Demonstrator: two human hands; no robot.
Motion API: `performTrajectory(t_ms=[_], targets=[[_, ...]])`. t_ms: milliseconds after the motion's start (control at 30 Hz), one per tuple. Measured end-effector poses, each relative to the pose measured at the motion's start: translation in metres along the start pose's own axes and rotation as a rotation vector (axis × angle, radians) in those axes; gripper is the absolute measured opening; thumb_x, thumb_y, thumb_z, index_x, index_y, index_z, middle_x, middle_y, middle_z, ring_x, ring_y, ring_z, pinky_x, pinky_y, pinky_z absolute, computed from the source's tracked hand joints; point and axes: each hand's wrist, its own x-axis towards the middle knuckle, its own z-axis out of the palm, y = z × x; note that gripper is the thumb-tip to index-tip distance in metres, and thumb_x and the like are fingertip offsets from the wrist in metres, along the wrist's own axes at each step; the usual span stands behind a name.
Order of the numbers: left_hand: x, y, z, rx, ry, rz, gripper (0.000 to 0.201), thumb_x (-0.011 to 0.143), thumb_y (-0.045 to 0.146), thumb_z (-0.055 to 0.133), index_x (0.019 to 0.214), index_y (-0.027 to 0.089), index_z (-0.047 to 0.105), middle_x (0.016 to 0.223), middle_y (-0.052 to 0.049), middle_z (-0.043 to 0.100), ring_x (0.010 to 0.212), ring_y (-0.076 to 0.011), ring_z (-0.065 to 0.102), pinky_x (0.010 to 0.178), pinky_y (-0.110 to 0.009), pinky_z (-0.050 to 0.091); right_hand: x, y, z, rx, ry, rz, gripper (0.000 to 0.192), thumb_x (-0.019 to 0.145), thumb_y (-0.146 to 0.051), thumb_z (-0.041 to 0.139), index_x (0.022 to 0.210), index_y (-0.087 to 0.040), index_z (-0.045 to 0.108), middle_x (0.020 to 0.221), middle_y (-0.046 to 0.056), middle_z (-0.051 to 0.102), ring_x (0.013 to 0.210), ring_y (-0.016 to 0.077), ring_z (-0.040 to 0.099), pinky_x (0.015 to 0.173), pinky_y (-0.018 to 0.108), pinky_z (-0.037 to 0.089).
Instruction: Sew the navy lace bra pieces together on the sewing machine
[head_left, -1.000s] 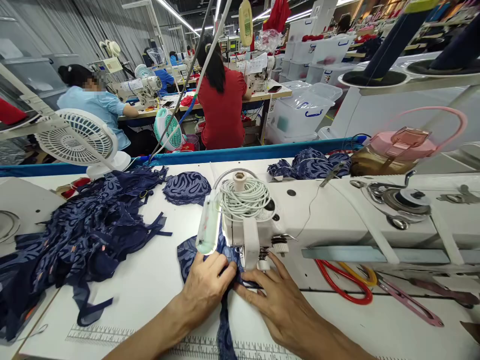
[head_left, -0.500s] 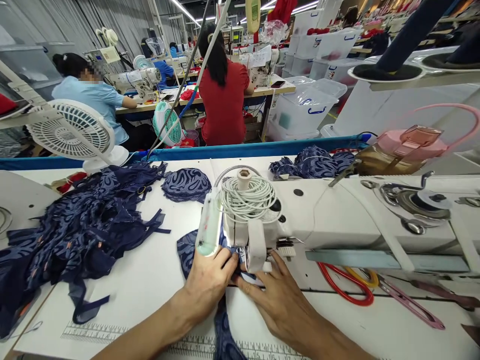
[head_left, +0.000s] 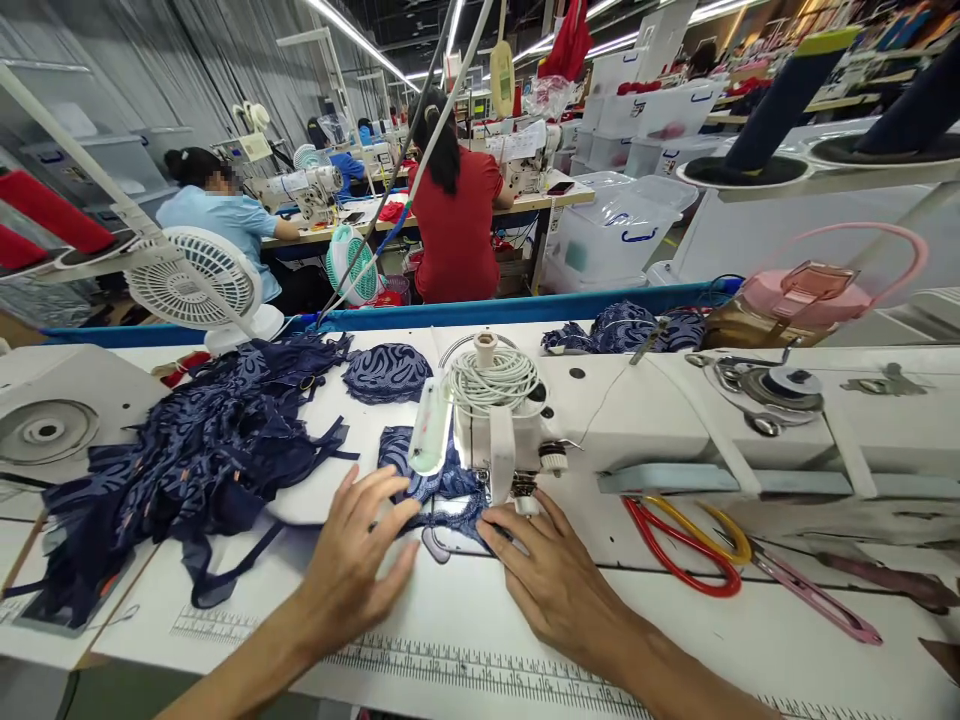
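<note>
My left hand is open with its fingers spread, its fingertips at the left edge of a navy patterned lace piece. That piece lies on the sewing machine bed, part of it under the machine head. My right hand lies flat just right of the needle area, fingers apart, with its fingertips at the fabric's edge. The machine head partly hides the presser foot and some right fingertips. Behind the head lies a navy lace cup.
A heap of navy lace garments covers the left side. Red-handled scissors and pink snips lie at right. A printed ruler runs along the front edge. A white fan and a pink-lidded bottle stand behind. Two people sit ahead.
My left hand has moved left and toward me, off the needle area, and its fingers have opened. The fabric strip hanging toward me has gone from the front edge. The view has shifted slightly.
</note>
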Motion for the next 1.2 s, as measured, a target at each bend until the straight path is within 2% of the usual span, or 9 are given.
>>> performTrajectory(t_ms=[133,267,367,467,600,667,767,900,1200], targets=[[0.04,0.025,0.022,0.007,0.001,-0.087,0.037,0.086,0.023,0.057,0.121,0.013,0.054,0.12,-0.017,0.057,0.119,-0.0315,0.05,0.102,-0.055,0.041,-0.001,0.0,-0.002,0.011,-0.004,-0.007,0.041,0.088,-0.007,0.046,0.126,-0.018,0.059,0.118,0.008,0.063,0.105,0.0211,0.056,0.114,0.055,0.024],[0.061,0.015,0.028,0.038,-0.066,-0.057,0.029,0.076,0.011,0.054,0.103,0.014,0.061,0.122,-0.017,0.054,0.119,-0.0329,0.047,0.098,-0.054,0.043,-0.003,0.0,-0.004,0.04,-0.026,-0.011,0.042,0.088,-0.008,0.047,0.127,-0.018,0.058,0.121,0.008,0.063,0.111,0.0224,0.053,0.114,0.058,0.02],[0.057,0.012,0.025,-0.064,-0.122,0.081,0.02,0.072,0.01,0.053,0.09,0.017,0.059,0.107,-0.012,0.058,0.105,-0.0283,0.053,0.089,-0.048,0.047,-0.004,0.001,-0.003,0.065,-0.013,-0.008,0.039,0.088,-0.009,0.05,0.125,-0.019,0.059,0.12,0.006,0.064,0.109,0.0213,0.054,0.115,0.057,0.019],[0.042,0.024,0.034,-0.07,-0.181,0.206,0.014,0.073,0.008,0.049,0.081,0.017,0.055,0.081,-0.006,0.056,0.079,-0.0224,0.054,0.078,-0.042,0.049,-0.004,0.002,-0.001,0.063,0.019,0.002,0.034,0.086,-0.011,0.055,0.118,-0.019,0.062,0.117,0.005,0.065,0.106,0.0195,0.056,0.116,0.054,0.019],[0.026,0.034,0.053,-0.088,-0.132,0.089,0.026,0.082,0.001,0.043,0.099,0.014,0.057,0.085,-0.007,0.059,0.078,-0.0202,0.054,0.067,-0.032,0.049,-0.003,0.002,-0.001,0.022,0.017,-0.013,0.04,0.084,-0.011,0.056,0.123,-0.019,0.06,0.12,0.006,0.065,0.108,0.0194,0.057,0.118,0.053,0.019],[0.025,0.032,0.055,-0.126,-0.055,0.079,0.03,0.085,0.001,0.044,0.108,0.016,0.058,0.094,-0.008,0.062,0.087,-0.0204,0.056,0.072,-0.032,0.049,-0.003,0.0,-0.001,0.008,0.003,-0.025,0.04,0.084,-0.011,0.055,0.124,-0.018,0.059,0.12,0.006,0.065,0.108,0.0193,0.057,0.118,0.052,0.02],[0.03,0.03,0.053,-0.051,0.031,0.16,0.025,0.09,0.003,0.044,0.103,0.017,0.061,0.091,-0.007,0.064,0.089,-0.0207,0.057,0.083,-0.04,0.048,-0.002,-0.005,-0.002,-0.009,-0.017,-0.035,0.037,0.084,-0.012,0.055,0.12,-0.015,0.061,0.115,0.007,0.066,0.104,0.0188,0.059,0.119,0.049,0.022],[0.034,0.031,0.054,0.002,0.017,0.219,0.025,0.092,0.005,0.04,0.097,0.016,0.063,0.078,-0.004,0.062,0.076,-0.0185,0.058,0.088,-0.045,0.047,-0.004,-0.007,-0.002,-0.02,0.004,-0.039,0.037,0.085,-0.015,0.055,0.122,-0.015,0.061,0.12,0.01,0.066,0.11,0.0202,0.058,0.118,0.047,0.025],[0.03,0.034,0.06,-0.035,0.044,0.192,0.028,0.091,0.005,0.041,0.106,0.015,0.063,0.087,-0.007,0.067,0.079,-0.0181,0.06,0.094,-0.045,0.045,-0.008,-0.004,-0.002,0.008,0.012,-0.01,0.039,0.086,-0.016,0.055,0.125,-0.016,0.059,0.122,0.006,0.066,0.107,0.0189,0.058,0.119,0.045,0.02]])
